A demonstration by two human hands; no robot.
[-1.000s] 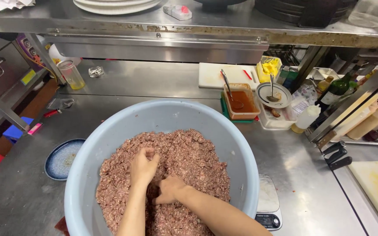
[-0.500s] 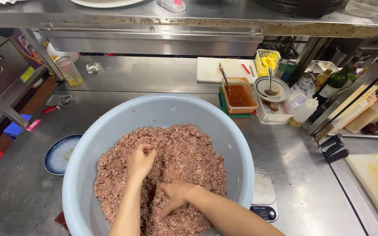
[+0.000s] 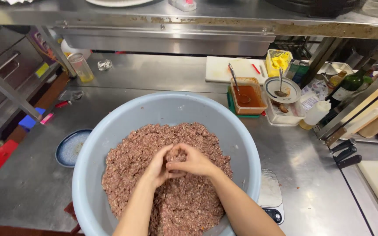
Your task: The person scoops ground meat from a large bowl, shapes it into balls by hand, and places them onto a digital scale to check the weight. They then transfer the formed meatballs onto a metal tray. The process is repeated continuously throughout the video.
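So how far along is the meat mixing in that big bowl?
Done: the minced meat in the blue bowl looks evenly blended, with no separate ingredients visible. In hand: left hand and right hand are pressed together over the middle, cupping some. Left: no shaped portions are visible anywhere; the small plate beside the bowl holds none.

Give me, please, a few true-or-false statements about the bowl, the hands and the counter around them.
1. Both hands, left and right, meet over the mince. True.
2. The bowl is red. False: it is pale blue.
3. A scale sits right of the bowl. True.
4. The sauce tub is empty. False: it holds reddish sauce and a spoon.
5. A small blue plate lies left of the bowl. True.
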